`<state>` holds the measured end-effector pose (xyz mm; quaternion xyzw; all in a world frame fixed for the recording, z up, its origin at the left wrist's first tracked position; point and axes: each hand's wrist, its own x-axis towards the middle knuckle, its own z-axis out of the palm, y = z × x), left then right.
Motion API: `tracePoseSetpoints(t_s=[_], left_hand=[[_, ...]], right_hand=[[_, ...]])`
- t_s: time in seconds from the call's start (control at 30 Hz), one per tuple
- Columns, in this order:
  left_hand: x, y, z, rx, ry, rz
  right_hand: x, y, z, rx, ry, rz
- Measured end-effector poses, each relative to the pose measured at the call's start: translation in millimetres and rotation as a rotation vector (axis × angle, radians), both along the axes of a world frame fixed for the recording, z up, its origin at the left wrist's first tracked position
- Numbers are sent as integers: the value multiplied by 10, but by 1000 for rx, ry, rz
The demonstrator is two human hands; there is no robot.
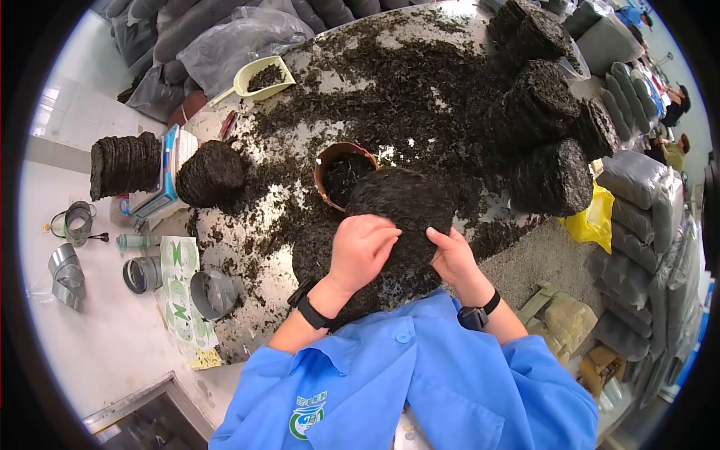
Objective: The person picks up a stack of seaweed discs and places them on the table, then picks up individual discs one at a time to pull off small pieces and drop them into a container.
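A dark round cake of dried seaweed (401,196) is in front of my chest, blurred at its upper part. My right hand (453,259) grips its near right side, thumb on top and the other fingers partly hidden. My left hand (363,250) is at its near left side, thumb and fingertips pinched together at the surface; what is between them is too small to make out. Just beyond the cake stands a round reddish-brown container (324,184) with dark shreds inside. More loose dark seaweed (322,251) lies under and around my hands.
Stacks of round seaweed cakes (551,180) stand at the right, near a yellow bag (596,217). A cream scoop (264,78) holds shreds at the back left. On the left are a blue-edged scale (159,176), another cake stack (126,165) and metal rings (214,294). Filled bags (637,180) line the right.
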<state>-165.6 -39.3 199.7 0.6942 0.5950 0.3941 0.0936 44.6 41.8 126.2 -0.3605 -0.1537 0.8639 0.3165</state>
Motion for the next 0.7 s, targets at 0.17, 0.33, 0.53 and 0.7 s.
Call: tracePoseSetpoints(t_s=[0.17,0.33,0.53,0.7], left_hand=[[-647,-512,-432,-490,-1456,455],[-390,-506,-239,-691,-1294,404],[-141,-709,-641,-494,-1247,459],[-603,-1020,-612,-181,-1096,592]], right_hand=[[167,106,436,1533,-641,-91],[-2,27,526,2089,-749,693],[103,-174,149,741,-394,285],[154,320,-603,493,-378,13]])
